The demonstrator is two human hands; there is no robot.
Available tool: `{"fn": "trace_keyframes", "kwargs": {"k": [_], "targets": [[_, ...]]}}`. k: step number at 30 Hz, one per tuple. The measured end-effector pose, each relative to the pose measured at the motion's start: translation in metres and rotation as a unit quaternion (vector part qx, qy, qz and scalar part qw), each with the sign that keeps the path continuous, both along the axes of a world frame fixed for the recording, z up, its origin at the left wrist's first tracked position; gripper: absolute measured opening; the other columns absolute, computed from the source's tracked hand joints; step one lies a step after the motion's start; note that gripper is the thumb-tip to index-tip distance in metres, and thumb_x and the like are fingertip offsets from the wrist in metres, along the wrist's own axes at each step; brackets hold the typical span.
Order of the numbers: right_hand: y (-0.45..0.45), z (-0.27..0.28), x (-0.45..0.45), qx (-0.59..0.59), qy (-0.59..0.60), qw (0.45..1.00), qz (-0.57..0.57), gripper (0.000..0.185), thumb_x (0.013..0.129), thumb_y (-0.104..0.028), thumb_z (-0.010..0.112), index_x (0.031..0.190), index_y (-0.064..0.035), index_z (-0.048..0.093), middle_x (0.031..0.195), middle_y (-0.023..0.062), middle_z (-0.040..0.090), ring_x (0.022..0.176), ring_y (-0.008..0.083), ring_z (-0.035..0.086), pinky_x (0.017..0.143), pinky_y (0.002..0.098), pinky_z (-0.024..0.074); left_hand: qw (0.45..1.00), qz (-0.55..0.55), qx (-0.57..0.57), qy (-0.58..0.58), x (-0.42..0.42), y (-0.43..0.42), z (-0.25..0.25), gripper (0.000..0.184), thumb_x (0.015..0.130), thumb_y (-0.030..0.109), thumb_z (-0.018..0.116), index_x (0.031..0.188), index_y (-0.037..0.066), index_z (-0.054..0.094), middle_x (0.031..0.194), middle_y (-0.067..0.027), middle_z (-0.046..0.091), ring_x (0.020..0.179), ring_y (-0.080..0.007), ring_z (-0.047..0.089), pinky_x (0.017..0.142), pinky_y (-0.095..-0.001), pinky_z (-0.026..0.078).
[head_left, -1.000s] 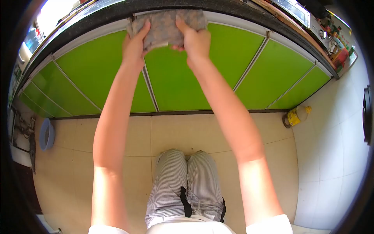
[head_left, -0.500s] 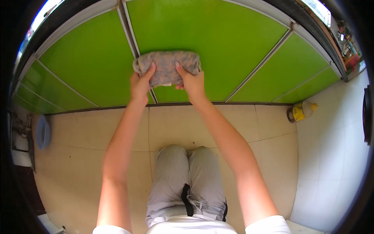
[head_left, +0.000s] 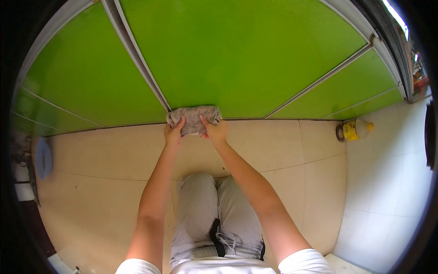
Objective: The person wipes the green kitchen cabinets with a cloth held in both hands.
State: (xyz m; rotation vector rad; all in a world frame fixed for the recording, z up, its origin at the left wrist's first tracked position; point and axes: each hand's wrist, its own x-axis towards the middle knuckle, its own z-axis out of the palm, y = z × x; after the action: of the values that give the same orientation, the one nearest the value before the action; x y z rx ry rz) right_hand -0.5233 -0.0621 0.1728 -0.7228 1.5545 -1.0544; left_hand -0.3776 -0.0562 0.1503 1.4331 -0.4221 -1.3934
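A folded grey patterned cloth (head_left: 195, 118) is held between both hands at the bottom edge of the green cabinet front (head_left: 219, 59). My left hand (head_left: 174, 130) grips its left end, thumb on top. At the right end my right hand (head_left: 215, 130) does the same, with its thumb lying over the cloth. The other fingers are mostly hidden beneath. The cloth's far edge overlaps the lower part of the green panel; whether it presses on it I cannot tell.
Beige floor tiles (head_left: 114, 155) lie below the cabinet. A bottle with a yellow label (head_left: 350, 130) stands by the white tiled wall (head_left: 383, 178) on the right. A blue basin (head_left: 44, 157) is at the left. Metal strips (head_left: 137, 55) divide the panels.
Both hands have moved the cloth down the green panel to its bottom edge, and slightly left. The camera view has tilted, showing more of the panel at the top.
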Motion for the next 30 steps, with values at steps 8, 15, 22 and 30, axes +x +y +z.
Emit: {"fn": "trace_keyframes", "kwargs": {"k": [8, 15, 22, 30], "targets": [[-0.008, -0.061, 0.0, 0.134, -0.06, 0.989, -0.015, 0.034, 0.079, -0.027, 0.067, 0.077, 0.0063, 0.058, 0.059, 0.0175, 0.059, 0.038, 0.0192, 0.054, 0.033, 0.0276, 0.0421, 0.984, -0.063, 0.165, -0.004, 0.005, -0.017, -0.061, 0.055, 0.073, 0.03, 0.073, 0.115, 0.006, 0.047, 0.113, -0.0083, 0.055, 0.101, -0.0239, 0.053, 0.077, -0.0397, 0.046], [0.004, 0.037, -0.02, 0.016, -0.078, 0.996, 0.036, 0.036, 0.081, -0.028, 0.064, 0.08, 0.0068, 0.056, 0.058, 0.0158, 0.059, 0.037, 0.0173, 0.053, 0.031, 0.026, 0.0376, 0.998, -0.058, 0.019, -0.013, -0.003, -0.007, 0.049, 0.058, 0.076, 0.027, 0.07, 0.122, 0.003, 0.044, 0.121, -0.0138, 0.049, 0.107, -0.025, 0.049, 0.081, -0.0356, 0.044], [0.021, 0.185, -0.008, -0.182, -0.09, 0.979, 0.006, 0.034, 0.079, -0.028, 0.065, 0.078, 0.0046, 0.057, 0.06, 0.0101, 0.058, 0.039, 0.0148, 0.053, 0.032, 0.0236, 0.0393, 0.967, 0.008, -0.249, -0.056, -0.001, 0.005, 0.184, 0.061, 0.077, 0.03, 0.07, 0.118, -0.005, 0.043, 0.116, -0.0134, 0.052, 0.105, -0.0201, 0.05, 0.089, -0.0314, 0.04], [0.007, 0.214, -0.012, -0.29, -0.087, 0.951, 0.07, 0.036, 0.076, -0.03, 0.069, 0.075, 0.0055, 0.061, 0.06, 0.0083, 0.058, 0.04, 0.0112, 0.05, 0.035, 0.0245, 0.0425, 0.942, 0.009, -0.328, -0.062, 0.007, -0.008, 0.21, 0.05, 0.077, 0.026, 0.07, 0.111, -0.004, 0.049, 0.109, -0.0111, 0.056, 0.099, -0.0181, 0.053, 0.087, -0.03, 0.04]]}}
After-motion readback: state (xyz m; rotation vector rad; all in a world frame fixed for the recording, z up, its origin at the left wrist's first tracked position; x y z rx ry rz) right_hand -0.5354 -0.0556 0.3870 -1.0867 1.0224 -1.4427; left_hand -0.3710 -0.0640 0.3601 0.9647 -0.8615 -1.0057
